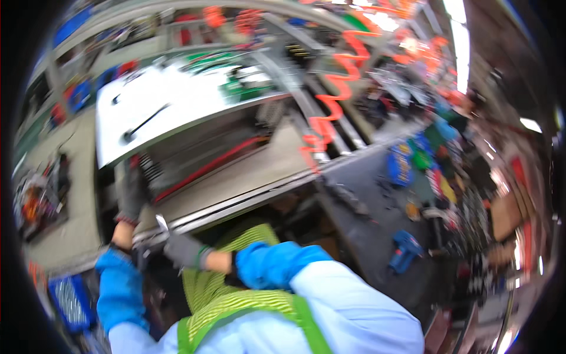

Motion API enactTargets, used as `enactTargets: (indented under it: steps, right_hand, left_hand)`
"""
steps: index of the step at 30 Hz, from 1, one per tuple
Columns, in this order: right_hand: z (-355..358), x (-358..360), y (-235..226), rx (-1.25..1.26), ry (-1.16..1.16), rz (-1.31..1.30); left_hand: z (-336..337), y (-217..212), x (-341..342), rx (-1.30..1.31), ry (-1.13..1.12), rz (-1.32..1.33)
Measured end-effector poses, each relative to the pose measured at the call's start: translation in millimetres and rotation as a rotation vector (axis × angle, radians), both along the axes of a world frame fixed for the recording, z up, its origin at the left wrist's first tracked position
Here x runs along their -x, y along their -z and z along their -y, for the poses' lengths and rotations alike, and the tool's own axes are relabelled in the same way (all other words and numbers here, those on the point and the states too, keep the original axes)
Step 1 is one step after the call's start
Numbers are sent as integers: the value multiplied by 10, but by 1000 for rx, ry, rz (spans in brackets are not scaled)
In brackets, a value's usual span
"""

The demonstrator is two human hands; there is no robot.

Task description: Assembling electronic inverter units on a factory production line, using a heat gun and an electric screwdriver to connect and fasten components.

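My left hand (131,197), in a grey glove, reaches up to the near left corner of a raised white board (177,103). Blur and the board's edge hide its fingers, so its grip does not show. Lower and to the right, my right hand (187,251), gloved too, is closed round a small shiny metal piece (161,222) that sticks out past the fingers; its kind is too smeared to make out. A dark stick-like tool (146,123) lies on the board, with green parts (244,85) at its right end. A red strip (203,170) runs beneath the board.
A metal rail (236,206) edges the bench in front of me. An orange coiled air hose (324,121) hangs to the right. The dark side table (371,206) carries a blue power tool (405,252) and blue bins (400,165). Another blue bin (71,302) stands low at left.
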State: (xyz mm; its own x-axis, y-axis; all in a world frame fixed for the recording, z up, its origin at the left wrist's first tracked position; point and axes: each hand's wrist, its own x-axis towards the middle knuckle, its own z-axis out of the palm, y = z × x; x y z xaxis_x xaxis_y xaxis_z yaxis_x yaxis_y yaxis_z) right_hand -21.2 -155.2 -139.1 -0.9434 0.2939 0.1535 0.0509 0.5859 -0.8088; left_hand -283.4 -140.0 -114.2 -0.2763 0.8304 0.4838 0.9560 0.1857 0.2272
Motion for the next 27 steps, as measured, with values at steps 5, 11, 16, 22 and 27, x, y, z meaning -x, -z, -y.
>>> enactTargets:
  steps: [5,11,16,22,27]
  right_hand:
    - [-56,-111,-1555,954,60,124]
    - [-617,583,-761,1147,-204,97]
    - [227,51,-762,894,104,-67]
    - [-202,-113,-2048,707,16,314]
    - [-307,343,-1570,770,11,215]
  left_hand:
    - [86,-418,-422,-252,132,1113]
    - [-112,-496,-533,-473,316,1225]
    - [-24,-139,-237,-441,231,998]
    - [-17,-149,-192,-386,198,1005]
    - [38,-265,-239,-243,212,1133]
